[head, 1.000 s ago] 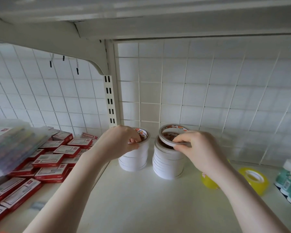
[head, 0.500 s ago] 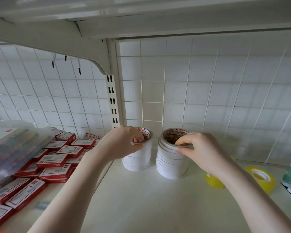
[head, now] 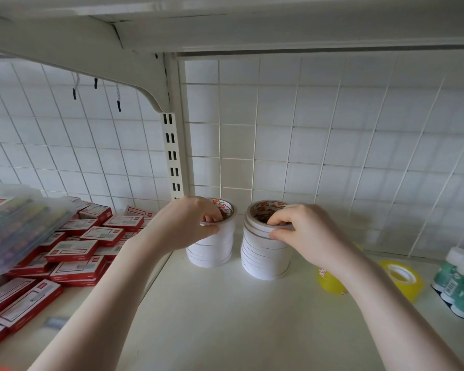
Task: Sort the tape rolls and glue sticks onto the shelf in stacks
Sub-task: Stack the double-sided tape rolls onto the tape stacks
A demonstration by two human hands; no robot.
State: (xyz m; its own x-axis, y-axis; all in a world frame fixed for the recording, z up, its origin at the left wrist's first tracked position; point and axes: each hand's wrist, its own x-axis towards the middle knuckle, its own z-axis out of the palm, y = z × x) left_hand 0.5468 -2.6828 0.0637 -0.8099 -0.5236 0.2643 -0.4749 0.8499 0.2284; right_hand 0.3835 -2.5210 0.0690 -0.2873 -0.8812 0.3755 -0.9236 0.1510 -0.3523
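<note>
Two stacks of white tape rolls stand side by side at the back of the white shelf (head: 225, 317). My left hand (head: 188, 223) grips the top of the left stack (head: 212, 250), fingers hooked inside its core and thumb on the outside. My right hand (head: 303, 231) pinches the top roll of the right stack (head: 260, 253) the same way. The upper rolls of the right stack sit slightly offset. Two yellow tape rolls lie to the right: one (head: 402, 279) in full view, the other (head: 330, 283) partly hidden behind my right forearm.
Several red boxes (head: 73, 250) are piled on the left part of the shelf, with a clear plastic case (head: 14, 223) above them. Teal bottles with white caps (head: 461, 285) stand at the far right. A wire grid (head: 332, 156) backs the shelf, and another shelf hangs overhead.
My right hand lowered the tilted roll flat onto the right stack and now pinches its rim. My left hand stayed on the left stack.
</note>
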